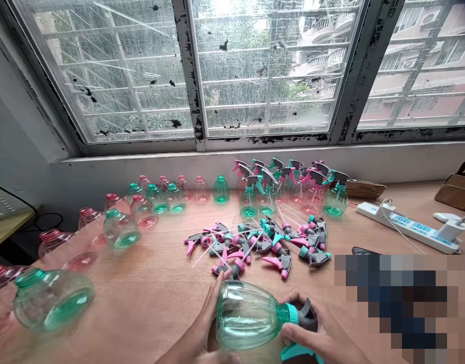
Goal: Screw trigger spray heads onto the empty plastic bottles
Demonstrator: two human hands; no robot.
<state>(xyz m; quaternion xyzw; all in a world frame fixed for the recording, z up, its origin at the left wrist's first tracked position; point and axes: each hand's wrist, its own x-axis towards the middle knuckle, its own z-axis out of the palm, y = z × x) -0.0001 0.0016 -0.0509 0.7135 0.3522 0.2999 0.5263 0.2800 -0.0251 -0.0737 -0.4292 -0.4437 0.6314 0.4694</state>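
A clear green spray bottle (247, 314) lies sideways between my two hands, low in the view. My left hand (207, 321) is wrapped round its base end. At the neck, my right hand (312, 323) grips the grey and teal spray head (293, 313), which sits on the bottle's mouth. The teal trigger points down toward the bottom edge, partly cut off. Just beyond the bottle lies a loose pile of pink, teal and grey spray heads (255, 242) with thin white tubes.
Open green and pink bottles (122, 228) stand in a curved row on the left of the wooden table (149, 298). Several bottles with spray heads (268, 194) stand at the back. A power strip (407, 227) with plugs and a brown box (458, 187) are on the right, near a blurred-out patch.
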